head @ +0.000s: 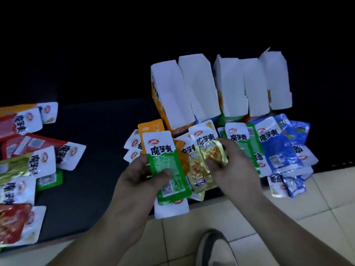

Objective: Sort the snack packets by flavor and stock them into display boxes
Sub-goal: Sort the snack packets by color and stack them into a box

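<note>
A shoe [213, 248] rests on the tiled floor [288, 208]. Above it, the left hand [140, 175] grips a green packet [165, 164], and the right hand [230, 162] pinches a gold packet [209, 150]. Beyond, sorted packets [276, 144] lie on the dark surface [99, 131] before white display boxes [221, 87].

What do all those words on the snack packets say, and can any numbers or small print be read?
"魔芋爽": large black characters on the green packet in the left hand.
"魔芋爽": same on the gold packet in the right hand, and on the blue packet.
"卫龙": red oval logo on the green packet, barely legible.
"20": corner of the gold packet, partly cut off.
Barcodes and fine print: too small to read.
</note>
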`<state>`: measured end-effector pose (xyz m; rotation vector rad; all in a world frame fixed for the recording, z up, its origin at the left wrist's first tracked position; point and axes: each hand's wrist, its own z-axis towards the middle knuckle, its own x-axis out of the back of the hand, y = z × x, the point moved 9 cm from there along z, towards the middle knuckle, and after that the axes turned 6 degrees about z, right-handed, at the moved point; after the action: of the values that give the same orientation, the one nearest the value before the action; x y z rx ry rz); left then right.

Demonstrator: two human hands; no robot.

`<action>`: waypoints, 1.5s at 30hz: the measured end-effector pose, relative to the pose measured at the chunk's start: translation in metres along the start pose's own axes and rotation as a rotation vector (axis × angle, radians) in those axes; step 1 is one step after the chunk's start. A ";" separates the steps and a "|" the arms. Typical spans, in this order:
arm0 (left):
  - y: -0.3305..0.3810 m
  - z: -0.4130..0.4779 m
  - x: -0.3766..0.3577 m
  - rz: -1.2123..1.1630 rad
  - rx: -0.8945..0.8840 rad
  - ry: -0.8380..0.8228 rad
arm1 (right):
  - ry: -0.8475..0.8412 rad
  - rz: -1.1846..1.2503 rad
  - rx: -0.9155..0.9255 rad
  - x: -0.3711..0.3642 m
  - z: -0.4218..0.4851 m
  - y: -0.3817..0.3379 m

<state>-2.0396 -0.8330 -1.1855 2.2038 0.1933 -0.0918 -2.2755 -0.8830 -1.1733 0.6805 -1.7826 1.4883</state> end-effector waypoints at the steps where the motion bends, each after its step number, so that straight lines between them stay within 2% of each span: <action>1: -0.001 0.000 -0.002 0.001 -0.004 -0.003 | 0.014 -0.110 0.017 0.002 0.003 -0.002; 3: 0.001 0.000 -0.005 -0.003 -0.023 -0.006 | 0.067 -0.260 0.089 0.005 0.006 -0.006; 5: 0.001 -0.001 -0.005 -0.005 -0.034 -0.006 | 0.099 -0.304 0.147 0.006 0.006 -0.006; 10: -0.003 0.000 -0.001 -0.013 -0.066 -0.030 | 0.136 -0.100 0.279 0.011 -0.008 -0.020; 12: -0.003 -0.001 0.001 -0.025 -0.083 -0.034 | 0.085 0.078 0.319 0.011 -0.018 -0.037; 13: -0.002 -0.001 0.002 -0.024 -0.096 -0.035 | 0.015 0.225 0.242 0.006 -0.021 -0.043; 15: 0.001 -0.004 0.004 -0.013 -0.121 -0.048 | -0.202 0.572 -0.035 -0.019 -0.031 -0.052; 17: 0.002 -0.008 0.004 -0.026 -0.118 -0.085 | -0.364 0.730 -0.182 -0.044 -0.044 -0.066; 19: 0.003 -0.013 0.009 -0.068 -0.111 -0.115 | -0.393 0.735 -0.217 -0.051 -0.047 -0.076; 23: 0.010 -0.014 0.035 -0.085 -0.139 -0.056 | -0.204 0.808 -0.314 -0.036 -0.035 -0.062; 26: 0.006 -0.010 0.049 -0.061 -0.147 -0.016 | -0.168 0.853 -0.328 -0.033 -0.033 -0.063; 31: -0.002 -0.011 0.057 -0.020 -0.129 0.048 | -0.192 0.857 -0.309 -0.040 -0.045 -0.078; 35: -0.010 -0.012 0.068 -0.036 -0.088 0.135 | -0.351 0.795 -0.254 -0.059 -0.071 -0.091; 39: -0.019 -0.013 0.053 -0.136 -0.055 0.031 | -0.338 0.731 -0.224 -0.059 -0.075 -0.085; 43: -0.017 -0.014 0.021 -0.012 -0.071 -0.171 | -0.331 0.716 -0.238 -0.051 -0.071 -0.073; 45: -0.016 -0.011 0.011 0.066 -0.119 -0.164 | -0.317 0.749 -0.303 -0.048 -0.072 -0.064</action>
<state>-2.0318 -0.8135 -1.1928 2.0703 0.0332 -0.2181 -2.1838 -0.8272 -1.1662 0.0774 -2.6264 1.5546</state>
